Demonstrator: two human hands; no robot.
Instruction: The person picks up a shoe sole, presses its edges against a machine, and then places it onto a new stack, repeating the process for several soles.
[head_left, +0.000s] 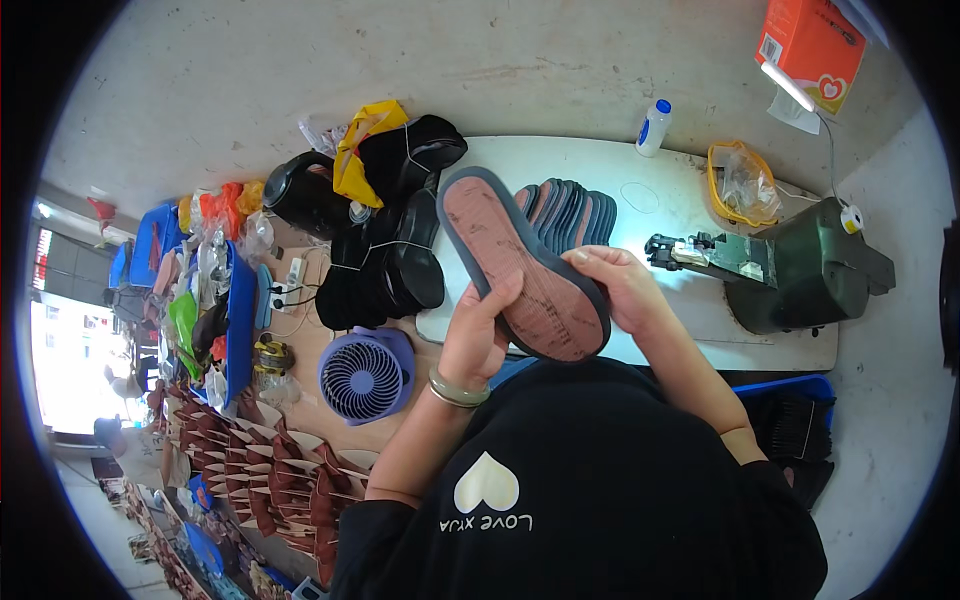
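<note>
Both my hands hold one shoe sole up over the white table.

My left hand grips the sole at its near edge; my right hand clasps its right side. A fanned row of soles lies just beyond my hands, a green machine to their right, a purple fan to their left.

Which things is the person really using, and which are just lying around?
In use:
left hand
right hand
shoe sole, held by both hands
row of soles on the table
sewing machine

Lying about:
fan
bottle
orange box
kettle
power strip
</note>
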